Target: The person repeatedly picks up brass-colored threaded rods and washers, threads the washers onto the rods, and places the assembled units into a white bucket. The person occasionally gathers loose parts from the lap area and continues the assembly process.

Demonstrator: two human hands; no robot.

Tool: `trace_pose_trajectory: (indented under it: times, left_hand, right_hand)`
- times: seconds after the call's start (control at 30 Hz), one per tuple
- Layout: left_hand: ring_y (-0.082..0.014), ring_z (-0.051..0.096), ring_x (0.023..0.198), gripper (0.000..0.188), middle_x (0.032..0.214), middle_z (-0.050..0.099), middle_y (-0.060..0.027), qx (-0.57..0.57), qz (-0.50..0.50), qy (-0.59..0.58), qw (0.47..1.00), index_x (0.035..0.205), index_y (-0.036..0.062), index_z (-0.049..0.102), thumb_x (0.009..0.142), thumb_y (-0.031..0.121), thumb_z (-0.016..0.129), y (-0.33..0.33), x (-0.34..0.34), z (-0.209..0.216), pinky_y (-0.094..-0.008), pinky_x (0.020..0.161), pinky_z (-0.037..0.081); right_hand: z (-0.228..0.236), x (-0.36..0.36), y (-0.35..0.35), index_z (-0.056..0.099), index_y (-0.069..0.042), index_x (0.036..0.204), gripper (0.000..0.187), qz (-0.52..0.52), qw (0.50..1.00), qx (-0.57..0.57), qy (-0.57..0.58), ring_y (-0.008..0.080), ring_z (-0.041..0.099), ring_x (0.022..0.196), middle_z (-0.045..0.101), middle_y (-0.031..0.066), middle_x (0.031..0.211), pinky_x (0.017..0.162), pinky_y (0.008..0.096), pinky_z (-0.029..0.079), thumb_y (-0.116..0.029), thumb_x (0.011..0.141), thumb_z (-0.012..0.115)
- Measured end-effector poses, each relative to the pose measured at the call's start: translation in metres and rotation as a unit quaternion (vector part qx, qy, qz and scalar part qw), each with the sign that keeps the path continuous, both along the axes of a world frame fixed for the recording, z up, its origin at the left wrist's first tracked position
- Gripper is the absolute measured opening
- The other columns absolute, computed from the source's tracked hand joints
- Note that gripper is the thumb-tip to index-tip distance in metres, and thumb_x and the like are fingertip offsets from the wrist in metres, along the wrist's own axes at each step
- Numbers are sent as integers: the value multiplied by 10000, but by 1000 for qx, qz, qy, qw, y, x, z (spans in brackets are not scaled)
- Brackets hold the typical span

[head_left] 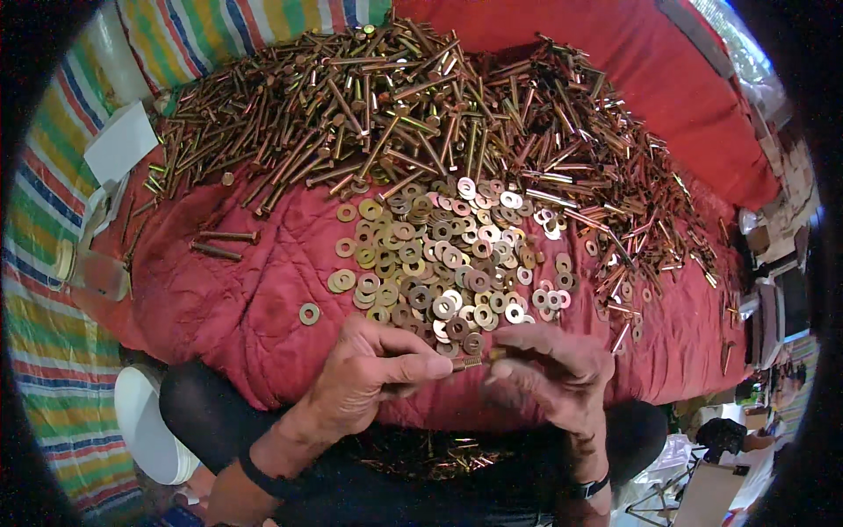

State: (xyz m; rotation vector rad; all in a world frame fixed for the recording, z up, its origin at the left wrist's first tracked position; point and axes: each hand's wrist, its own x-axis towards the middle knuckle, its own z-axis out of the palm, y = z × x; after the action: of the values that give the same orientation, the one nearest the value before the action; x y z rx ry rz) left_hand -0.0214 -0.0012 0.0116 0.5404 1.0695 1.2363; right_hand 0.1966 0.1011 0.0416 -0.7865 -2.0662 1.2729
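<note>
Thumb and fingers of my left hand [378, 367] pinch a bolt [467, 363], its threaded end pointing right. Most of its shank is hidden in my grip. Just beyond that tip, my right hand [562, 364] is curled in a pinch on a small brass-coloured piece [498, 354], too blurred to name surely. A narrow gap seems to separate the piece from the bolt. Both hands are at the near edge of a red quilted cloth [255, 338], in front of a spread of flat washers [452, 257]. One lone washer [309, 314] lies left of the spread.
A large heap of bolts [378, 105] covers the far side and runs down the right. Two loose bolts [217, 251] lie at left. A clear plastic jar [101, 274] lies on the left edge, a white bucket [149, 426] below. More bolts [430, 452] sit between my legs.
</note>
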Motion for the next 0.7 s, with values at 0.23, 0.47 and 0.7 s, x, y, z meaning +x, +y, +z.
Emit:
trace_pose_trajectory:
  times: [0.23, 0.47, 0.7]
  left_hand:
    - [-68, 448, 486, 183, 656, 625, -21, -75, -56, -78, 993, 875, -58, 754, 880, 124, 774, -2, -6, -1, -243, 453, 282]
    - [-47, 414, 453, 184, 669, 652, -38, -100, -71, -125, 984, 902, -78, 755, 903, 106, 760, -2, -5, -6, -227, 420, 252]
    - [-65, 558, 545, 214, 747, 732, -64, -68, -86, -82, 991, 899, -60, 775, 913, 154, 767, -3, -6, -10, -228, 481, 379]
  right_hand:
    - [-10, 1, 9, 789, -15, 1040, 276, 97, 985, 138, 44, 246, 757, 877, 764, 144, 996, 771, 311, 608, -16, 768, 838]
    - [-15, 5, 6, 817, -84, 1026, 282, 78, 986, 141, 40, 261, 765, 941, 770, 129, 1029, 786, 324, 625, -11, 756, 851]
    - [-10, 4, 5, 802, -66, 1040, 274, 78, 985, 151, 5, 256, 763, 930, 774, 109, 1004, 779, 332, 622, -63, 771, 854]
